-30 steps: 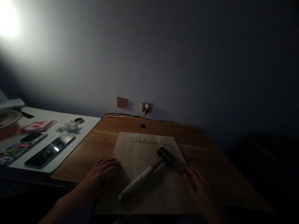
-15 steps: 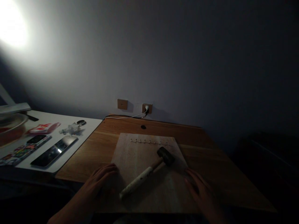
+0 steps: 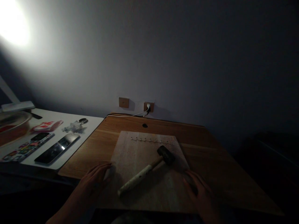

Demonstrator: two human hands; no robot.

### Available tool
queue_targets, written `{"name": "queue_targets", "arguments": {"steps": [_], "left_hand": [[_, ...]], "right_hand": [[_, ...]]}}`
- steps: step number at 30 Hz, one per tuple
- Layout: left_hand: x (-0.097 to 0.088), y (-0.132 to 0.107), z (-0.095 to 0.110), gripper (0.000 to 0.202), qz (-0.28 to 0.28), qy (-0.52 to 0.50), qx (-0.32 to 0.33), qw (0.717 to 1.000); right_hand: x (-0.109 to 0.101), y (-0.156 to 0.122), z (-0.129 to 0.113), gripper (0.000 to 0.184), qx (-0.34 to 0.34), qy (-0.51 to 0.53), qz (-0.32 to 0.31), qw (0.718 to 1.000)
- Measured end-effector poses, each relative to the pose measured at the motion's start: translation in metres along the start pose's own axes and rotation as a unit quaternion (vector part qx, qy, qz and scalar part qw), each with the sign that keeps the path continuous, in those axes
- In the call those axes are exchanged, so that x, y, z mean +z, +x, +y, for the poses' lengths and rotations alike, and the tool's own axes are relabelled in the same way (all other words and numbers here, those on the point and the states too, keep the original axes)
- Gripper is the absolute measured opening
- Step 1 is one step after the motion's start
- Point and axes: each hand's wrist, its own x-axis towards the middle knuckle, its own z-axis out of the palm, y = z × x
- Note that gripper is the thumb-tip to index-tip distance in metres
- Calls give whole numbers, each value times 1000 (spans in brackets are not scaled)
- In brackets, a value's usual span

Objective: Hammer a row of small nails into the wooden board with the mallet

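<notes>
A pale wooden board (image 3: pixel 130 155) lies on the brown wooden desk. Across it rests a mallet (image 3: pixel 136 180), its dark head toward the upper right and its light, worn handle toward the lower left. Along the board's far part stands a row of several small nails (image 3: pixel 150 140). My left hand (image 3: pixel 95 175) is at the board's left edge, fingers stretched out, holding nothing. At the right edge is my right hand (image 3: pixel 198 186), thumb and fingers apart, fingertips by the board; shadow hides whether they touch it. Neither hand is on the mallet.
To the left, a white table (image 3: pixel 92 124) carries a phone (image 3: pixel 57 149), a patterned case (image 3: pixel 28 147), a red-and-white packet (image 3: pixel 46 126), crumpled plastic (image 3: pixel 75 127) and a clear bowl (image 3: pixel 17 124). Cables run from a wall socket (image 3: pixel 149 107) along the desk's back edge.
My left hand has shifted a little left, off the board's surface to its edge. My right hand stays by the right edge. The mallet lies as before; the view has moved slightly.
</notes>
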Motion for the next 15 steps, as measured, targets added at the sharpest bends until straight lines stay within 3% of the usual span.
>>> {"name": "queue_targets", "arguments": {"steps": [10, 15], "left_hand": [[-7, -5, -9, 40, 8, 28, -2, 1000], [-12, 8, 1, 43, -20, 58, -4, 998]], "right_hand": [[9, 2, -25, 35, -37, 31, -10, 999], [4, 10, -17, 38, -51, 54, -5, 997]]}}
